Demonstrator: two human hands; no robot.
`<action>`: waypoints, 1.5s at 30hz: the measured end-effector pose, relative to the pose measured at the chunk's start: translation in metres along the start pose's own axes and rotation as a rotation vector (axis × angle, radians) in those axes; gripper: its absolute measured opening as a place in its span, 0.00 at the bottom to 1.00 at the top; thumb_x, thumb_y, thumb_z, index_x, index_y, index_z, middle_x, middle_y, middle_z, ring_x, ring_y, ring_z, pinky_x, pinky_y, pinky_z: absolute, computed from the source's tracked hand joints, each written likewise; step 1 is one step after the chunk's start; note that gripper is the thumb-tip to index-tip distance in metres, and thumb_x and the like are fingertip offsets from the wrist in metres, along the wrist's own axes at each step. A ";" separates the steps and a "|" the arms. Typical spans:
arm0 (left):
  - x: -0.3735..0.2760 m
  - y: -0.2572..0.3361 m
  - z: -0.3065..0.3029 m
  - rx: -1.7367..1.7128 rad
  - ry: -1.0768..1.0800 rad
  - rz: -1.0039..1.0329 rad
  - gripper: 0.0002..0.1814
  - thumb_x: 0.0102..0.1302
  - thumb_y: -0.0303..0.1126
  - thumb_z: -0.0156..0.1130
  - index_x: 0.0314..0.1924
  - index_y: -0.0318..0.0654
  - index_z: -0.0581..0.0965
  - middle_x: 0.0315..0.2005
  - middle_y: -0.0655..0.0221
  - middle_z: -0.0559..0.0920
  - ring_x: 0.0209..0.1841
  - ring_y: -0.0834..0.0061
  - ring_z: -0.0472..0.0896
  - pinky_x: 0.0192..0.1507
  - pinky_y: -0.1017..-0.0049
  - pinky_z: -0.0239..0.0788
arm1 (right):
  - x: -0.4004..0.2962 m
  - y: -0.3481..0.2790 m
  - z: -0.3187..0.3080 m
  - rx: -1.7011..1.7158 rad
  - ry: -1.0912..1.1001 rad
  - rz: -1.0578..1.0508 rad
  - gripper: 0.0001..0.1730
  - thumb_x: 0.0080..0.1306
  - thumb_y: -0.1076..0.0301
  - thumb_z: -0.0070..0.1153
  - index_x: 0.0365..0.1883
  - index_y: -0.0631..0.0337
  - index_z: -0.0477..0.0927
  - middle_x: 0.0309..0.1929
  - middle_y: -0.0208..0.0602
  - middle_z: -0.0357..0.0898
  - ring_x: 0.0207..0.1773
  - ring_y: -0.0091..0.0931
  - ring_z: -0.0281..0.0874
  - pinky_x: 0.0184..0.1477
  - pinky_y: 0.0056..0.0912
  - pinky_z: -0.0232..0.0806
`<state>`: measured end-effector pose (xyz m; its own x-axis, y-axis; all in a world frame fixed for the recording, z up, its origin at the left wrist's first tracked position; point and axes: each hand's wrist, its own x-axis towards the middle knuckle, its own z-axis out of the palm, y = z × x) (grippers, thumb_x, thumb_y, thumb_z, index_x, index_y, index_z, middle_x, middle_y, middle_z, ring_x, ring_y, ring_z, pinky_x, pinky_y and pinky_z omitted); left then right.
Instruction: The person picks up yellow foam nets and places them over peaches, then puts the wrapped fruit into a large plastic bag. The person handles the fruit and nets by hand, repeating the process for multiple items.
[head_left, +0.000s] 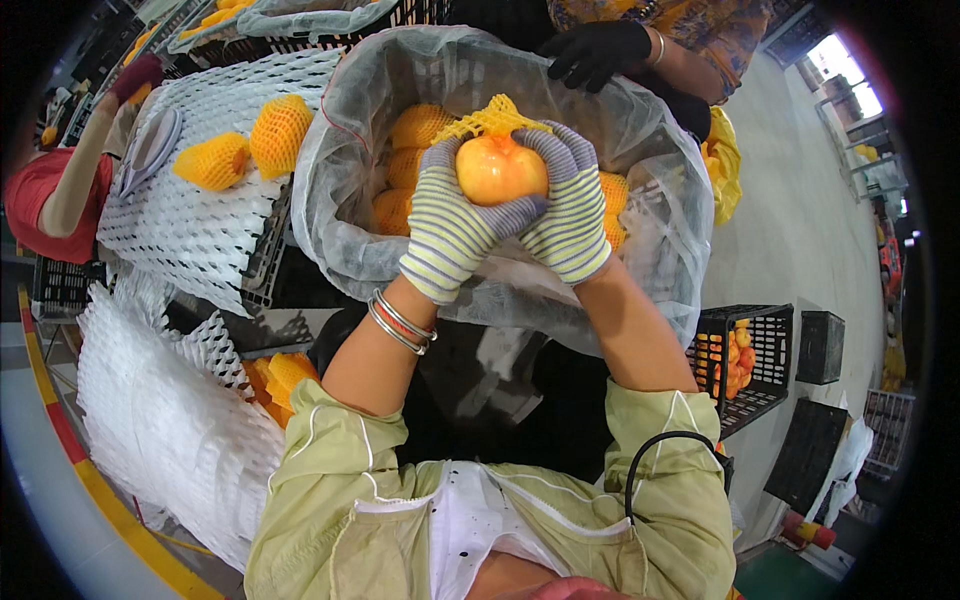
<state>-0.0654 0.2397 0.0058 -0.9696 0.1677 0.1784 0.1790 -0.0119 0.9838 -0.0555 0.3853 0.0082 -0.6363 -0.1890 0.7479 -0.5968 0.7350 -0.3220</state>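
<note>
A yellow-orange apple (501, 171) is held between my two striped knit gloves, above a crate lined with translucent sheeting (360, 71). My left hand (457, 217) cups its left and lower side, and my right hand (570, 202) closes round its right side. A yellow foam net sleeve (495, 116) lies bunched at the apple's far side, between the fingertips of both gloves. Below, in the crate, several fruits in yellow foam nets (401, 169) show on either side of my hands; those directly under the gloves are hidden.
Two netted fruits (280, 136) rest on white foam netting (202, 217) at the left. A co-worker's black-gloved hand (600, 52) touches the liner's far rim. Another person's arm (82, 165) is at far left. A black plastic crate of apples (757, 360) stands at the right.
</note>
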 end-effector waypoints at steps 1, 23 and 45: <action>0.001 0.001 -0.002 -0.085 -0.012 -0.051 0.47 0.35 0.44 0.79 0.52 0.28 0.65 0.45 0.56 0.74 0.47 0.65 0.75 0.50 0.71 0.69 | 0.001 -0.001 0.001 -0.016 -0.005 -0.014 0.32 0.43 0.63 0.66 0.49 0.59 0.73 0.48 0.48 0.70 0.50 0.44 0.67 0.53 0.43 0.63; -0.003 0.007 -0.017 -0.506 -0.183 0.100 0.38 0.43 0.30 0.74 0.55 0.36 0.66 0.51 0.61 0.72 0.55 0.62 0.71 0.61 0.63 0.61 | 0.000 -0.005 -0.016 0.586 0.228 0.338 0.22 0.52 0.86 0.55 0.47 0.61 0.74 0.41 0.33 0.76 0.44 0.24 0.76 0.45 0.24 0.68; 0.045 -0.019 -0.303 0.549 1.332 0.462 0.21 0.44 0.22 0.71 0.39 0.32 0.72 0.35 0.69 0.77 0.36 0.76 0.74 0.44 0.76 0.69 | 0.004 -0.017 0.012 0.391 0.041 0.140 0.24 0.51 0.83 0.55 0.48 0.59 0.72 0.42 0.35 0.73 0.29 0.21 0.69 0.33 0.21 0.66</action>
<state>-0.1634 -0.0513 0.0012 -0.1977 -0.7401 0.6427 0.2474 0.5968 0.7633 -0.0545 0.3643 0.0097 -0.7091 -0.0729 0.7014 -0.6516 0.4479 -0.6122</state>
